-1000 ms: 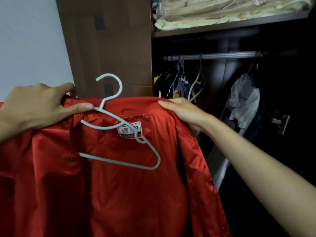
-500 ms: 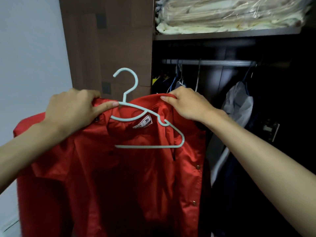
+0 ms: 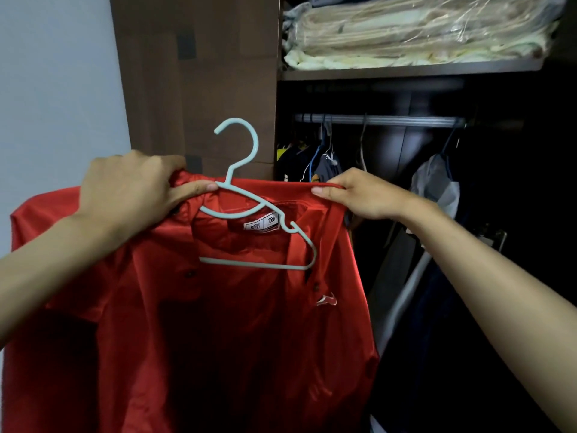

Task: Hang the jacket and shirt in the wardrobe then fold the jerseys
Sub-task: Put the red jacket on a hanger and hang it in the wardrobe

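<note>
A shiny red jacket [image 3: 218, 323] hangs open in front of me, its inside and white neck label facing me. A pale blue hanger [image 3: 249, 210] sits partly inside it, with the hook sticking up above the collar and the right arm lying against the lining. My left hand [image 3: 131, 192] grips the jacket's left shoulder together with the hanger's left arm. My right hand [image 3: 362, 195] pinches the upper edge of the jacket's right side. The hanger's left end is hidden under the cloth.
The open wardrobe is on the right, dark inside, with a metal rail [image 3: 381, 120] carrying several hung garments and a white one [image 3: 437, 189]. A shelf [image 3: 406, 71] above holds bagged bedding. A brown wardrobe panel [image 3: 199, 73] and a pale wall lie to the left.
Both hands have lifted the jacket and brought it more upright, with the hanger hook now higher. My right hand has shifted along the top edge, and the view has swung towards the wardrobe.
</note>
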The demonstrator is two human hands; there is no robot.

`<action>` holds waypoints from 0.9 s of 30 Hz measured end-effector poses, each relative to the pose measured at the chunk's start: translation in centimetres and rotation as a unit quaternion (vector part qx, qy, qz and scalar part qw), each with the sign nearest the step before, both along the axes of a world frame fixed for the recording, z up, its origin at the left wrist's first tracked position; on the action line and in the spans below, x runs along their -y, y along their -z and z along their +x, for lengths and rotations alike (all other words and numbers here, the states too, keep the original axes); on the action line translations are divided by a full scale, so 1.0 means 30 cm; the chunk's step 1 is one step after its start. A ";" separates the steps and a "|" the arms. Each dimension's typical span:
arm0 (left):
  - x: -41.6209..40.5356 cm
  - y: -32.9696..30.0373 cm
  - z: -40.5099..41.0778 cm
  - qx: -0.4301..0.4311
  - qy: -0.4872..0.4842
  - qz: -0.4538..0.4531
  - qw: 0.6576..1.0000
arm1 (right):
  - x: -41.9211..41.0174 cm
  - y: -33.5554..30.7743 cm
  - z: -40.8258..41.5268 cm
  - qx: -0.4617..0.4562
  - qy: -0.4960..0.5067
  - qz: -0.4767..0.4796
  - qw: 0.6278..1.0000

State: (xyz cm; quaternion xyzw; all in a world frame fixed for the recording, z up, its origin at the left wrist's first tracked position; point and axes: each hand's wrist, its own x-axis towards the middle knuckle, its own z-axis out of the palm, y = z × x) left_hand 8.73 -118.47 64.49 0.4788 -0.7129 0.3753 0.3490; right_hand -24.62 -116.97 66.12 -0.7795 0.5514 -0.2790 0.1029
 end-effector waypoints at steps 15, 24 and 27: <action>0.080 0.062 -0.075 -0.238 0.060 0.251 0.937 | -0.017 0.165 0.367 0.343 -0.054 -0.002 0.938; 0.103 0.049 -0.019 -0.339 0.128 0.259 0.895 | -0.097 0.355 0.367 0.236 -0.100 -0.067 0.964; 0.105 0.031 -0.016 -0.356 0.142 0.263 0.885 | -0.146 0.409 0.360 0.141 -0.094 -0.097 0.981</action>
